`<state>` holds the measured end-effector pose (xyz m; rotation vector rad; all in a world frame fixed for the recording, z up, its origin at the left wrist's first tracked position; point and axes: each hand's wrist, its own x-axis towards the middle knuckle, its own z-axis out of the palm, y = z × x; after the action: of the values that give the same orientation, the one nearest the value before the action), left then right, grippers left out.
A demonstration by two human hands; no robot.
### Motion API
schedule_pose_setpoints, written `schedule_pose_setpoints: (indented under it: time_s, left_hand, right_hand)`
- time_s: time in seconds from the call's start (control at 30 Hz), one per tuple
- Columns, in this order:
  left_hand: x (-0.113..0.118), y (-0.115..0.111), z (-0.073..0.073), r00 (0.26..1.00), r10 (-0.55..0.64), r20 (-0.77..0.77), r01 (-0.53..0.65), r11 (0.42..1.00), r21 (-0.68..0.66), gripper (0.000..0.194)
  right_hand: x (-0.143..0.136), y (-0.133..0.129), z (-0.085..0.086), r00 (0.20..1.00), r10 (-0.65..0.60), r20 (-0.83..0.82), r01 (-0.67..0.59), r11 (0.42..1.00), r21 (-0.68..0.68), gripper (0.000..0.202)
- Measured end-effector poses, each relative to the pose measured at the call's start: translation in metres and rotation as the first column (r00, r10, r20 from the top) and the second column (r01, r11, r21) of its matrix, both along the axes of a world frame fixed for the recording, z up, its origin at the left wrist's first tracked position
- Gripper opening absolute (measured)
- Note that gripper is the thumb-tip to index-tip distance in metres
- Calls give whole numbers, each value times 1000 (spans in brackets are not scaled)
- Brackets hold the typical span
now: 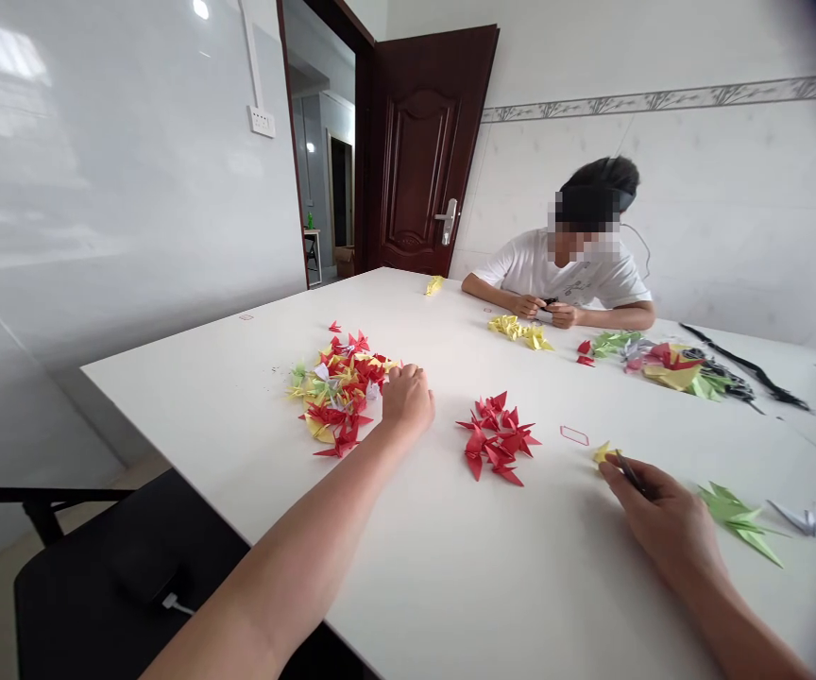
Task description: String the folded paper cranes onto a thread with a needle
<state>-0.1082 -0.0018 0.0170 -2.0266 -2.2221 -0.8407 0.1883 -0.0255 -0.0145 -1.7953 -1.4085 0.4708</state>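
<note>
Folded paper cranes lie in a mixed heap (341, 387) of red, yellow, green and white. At its right edge is my left hand (408, 399), its fingers curled and closed; whatever they may hold is hidden. Dark tweezers (633, 475) are gripped in my right hand (673, 529), with a small yellow folded paper piece (603, 453) at the tips and fingertips. Between my hands sits a cluster of red paper cranes (497, 439). Just right of my right hand lie green paper cranes (738, 515) and a white paper crane (808, 519).
Across the white table (408, 576) a person (564, 260) leans with both hands together around a small dark object. Yellow cranes (518, 331), a mixed paper pile (684, 368) and a black strap (748, 368) lie nearby. A black chair (117, 567) stands at the left edge.
</note>
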Motion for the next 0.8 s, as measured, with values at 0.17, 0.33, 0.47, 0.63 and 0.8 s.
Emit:
schedule_pose_setpoints:
  time_s: [0.17, 0.33, 0.47, 0.63, 0.8]
  left_hand:
    - [20, -3, 0, 966, -240, 94, 218, 955, 200, 21]
    - [49, -26, -3, 768, -617, 174, 467, 725, 507, 20]
    - [68, -50, 0, 574, -816, 69, 662, 512, 548, 18]
    - [75, -60, 1, 478, -876, 67, 739, 442, 508, 18]
    - [74, -56, -6, 545, -828, 135, 715, 543, 441, 18]
  right_hand:
    - [0, 0, -1, 1000, 24, 4, -24, 999, 44, 47]
    - [-16, -9, 0, 974, 133, -185, -117, 989, 93, 40]
    - [-37, -24, 4, 861, 317, -397, -299, 948, 108, 41]
    - [-44, -34, 10, 756, 446, -479, -407, 893, 190, 41]
    - [-42, -33, 11, 760, 496, -419, -435, 868, 238, 36]
